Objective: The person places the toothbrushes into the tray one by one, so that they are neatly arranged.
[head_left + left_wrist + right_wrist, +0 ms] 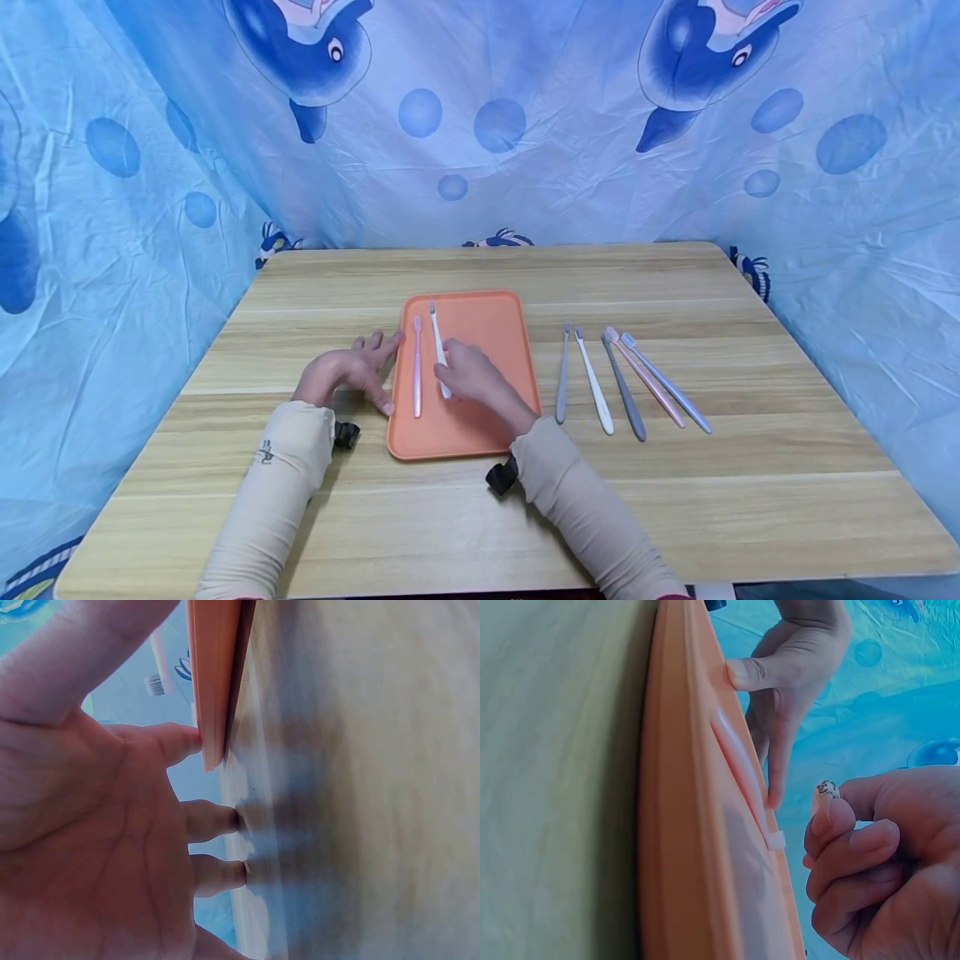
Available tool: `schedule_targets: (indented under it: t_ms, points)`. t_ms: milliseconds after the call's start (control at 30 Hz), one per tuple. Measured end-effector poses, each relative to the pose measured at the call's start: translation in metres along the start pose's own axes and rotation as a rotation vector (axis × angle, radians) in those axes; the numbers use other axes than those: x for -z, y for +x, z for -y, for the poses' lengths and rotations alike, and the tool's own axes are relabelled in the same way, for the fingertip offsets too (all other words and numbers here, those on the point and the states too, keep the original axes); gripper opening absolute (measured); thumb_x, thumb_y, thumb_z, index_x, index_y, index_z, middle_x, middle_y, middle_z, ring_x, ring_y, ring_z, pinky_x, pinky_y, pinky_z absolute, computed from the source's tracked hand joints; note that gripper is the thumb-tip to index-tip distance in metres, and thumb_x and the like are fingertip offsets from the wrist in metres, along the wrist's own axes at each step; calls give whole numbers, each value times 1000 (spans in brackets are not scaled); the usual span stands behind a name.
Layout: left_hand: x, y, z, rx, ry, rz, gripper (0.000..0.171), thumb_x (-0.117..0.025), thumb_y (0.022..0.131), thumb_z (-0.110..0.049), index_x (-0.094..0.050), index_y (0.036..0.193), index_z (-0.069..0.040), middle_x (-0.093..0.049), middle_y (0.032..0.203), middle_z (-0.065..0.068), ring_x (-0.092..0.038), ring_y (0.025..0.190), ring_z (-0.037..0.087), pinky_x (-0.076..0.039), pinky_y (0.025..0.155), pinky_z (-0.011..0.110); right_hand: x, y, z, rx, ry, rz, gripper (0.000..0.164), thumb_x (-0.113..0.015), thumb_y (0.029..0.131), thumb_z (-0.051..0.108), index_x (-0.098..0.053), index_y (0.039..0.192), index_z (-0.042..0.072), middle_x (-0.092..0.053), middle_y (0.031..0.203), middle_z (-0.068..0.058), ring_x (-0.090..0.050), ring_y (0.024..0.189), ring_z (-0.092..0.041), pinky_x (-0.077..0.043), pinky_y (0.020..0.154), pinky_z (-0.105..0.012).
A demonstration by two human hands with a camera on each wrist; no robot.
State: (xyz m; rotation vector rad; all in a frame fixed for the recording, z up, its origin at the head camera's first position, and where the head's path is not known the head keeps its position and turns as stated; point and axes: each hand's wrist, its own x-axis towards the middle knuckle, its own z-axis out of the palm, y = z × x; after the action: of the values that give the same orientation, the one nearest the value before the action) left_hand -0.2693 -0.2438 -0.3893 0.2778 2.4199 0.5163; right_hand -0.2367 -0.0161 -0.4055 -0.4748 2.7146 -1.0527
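My right hand (474,372) pinches a white toothbrush (438,335) above the orange tray (480,312), its bristle end pointing toward the back. In the right wrist view the fingers curl round it and its handle end (826,789) pokes out. A pink toothbrush (417,375) lies lengthwise in the tray along the left side. My left hand (352,369) is spread at the tray's left edge, with thumb and index finger touching the rim. The left wrist view shows its open palm (97,825), and other fingertips reach down to the table.
Right of the tray, several toothbrushes lie on the wooden table (787,467): a grey one (562,383), a white one (596,387), a dark grey one (626,396), a pink one (652,385) and a blue one (675,392). A blue dolphin-print curtain (555,192) surrounds the table.
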Motion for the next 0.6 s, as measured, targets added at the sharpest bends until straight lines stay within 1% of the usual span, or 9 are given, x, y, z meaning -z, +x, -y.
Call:
schedule_targets:
  t_ms: [200, 333, 600]
  points:
    - [0, -1, 0, 0, 7, -1, 146, -93, 59, -47, 6, 162, -22, 17, 167, 22, 20, 151, 52, 3, 117, 76, -5, 2, 2, -12, -48, -8, 34, -54, 100, 23, -57, 127, 2, -61, 62, 0, -58, 52, -11, -41, 52, -23]
    - [0, -1, 0, 4, 0, 1, 145, -94, 59, -47, 6, 162, -23, 17, 167, 21, 21, 151, 51, 3, 117, 76, -8, 3, 3, -34, -47, 1, 27, -54, 100, 23, -59, 118, 4, -62, 64, 0, -59, 52, -11, -42, 51, -22]
    - [1, 1, 0, 8, -3, 7, 145, -94, 60, -46, 6, 162, -23, 18, 167, 22, 21, 151, 52, 4, 117, 76, -16, 4, 5, -76, -7, 19, 18, -55, 101, 24, -59, 107, 7, -61, 66, -1, -59, 54, -13, -43, 49, -24]
